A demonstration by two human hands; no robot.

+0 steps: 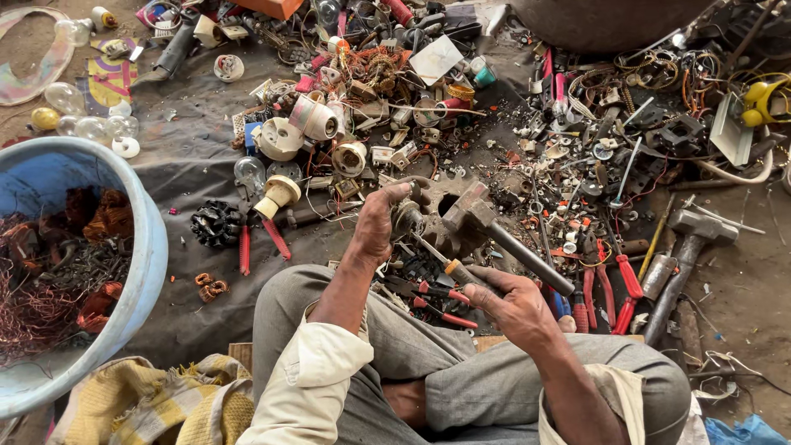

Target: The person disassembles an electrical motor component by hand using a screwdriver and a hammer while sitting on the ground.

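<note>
Step in hand looks like breaking down a scrap part with a hammer. Left hand (381,221) has fingers curled and pressed together around a small round metal part (408,217), pinning it on a heavy dark metal block (449,227) that sits on the grey ground sheet (189,156) just ahead of the knees. Right hand (512,301) is closed in a fist on the dark handle of the hammer (482,216); the head is low, just beside the part and about touching the block, can't tell if it's in contact with the part itself. A screwdriver (441,259) with an orange collar lies between the two hands, tip toward the part; whether the right hand also pinches it I can't tell. Red-handled pliers (610,284) and a second hammer (688,247) lie near the sheet's right edge, well apart from the work. Blue tub (144,247) at the left edge holds copper wire (33,305) and windings. Loose bulbs (82,124) sit toward the far-left corner, and a dense pile of sockets and wire scrap (371,91) runs along the far edge. My read of the next move: a short, controlled blow squarely on the part, with the left fingertips kept clear of the head and the part held flat so it doesn't skid off the block.
</note>
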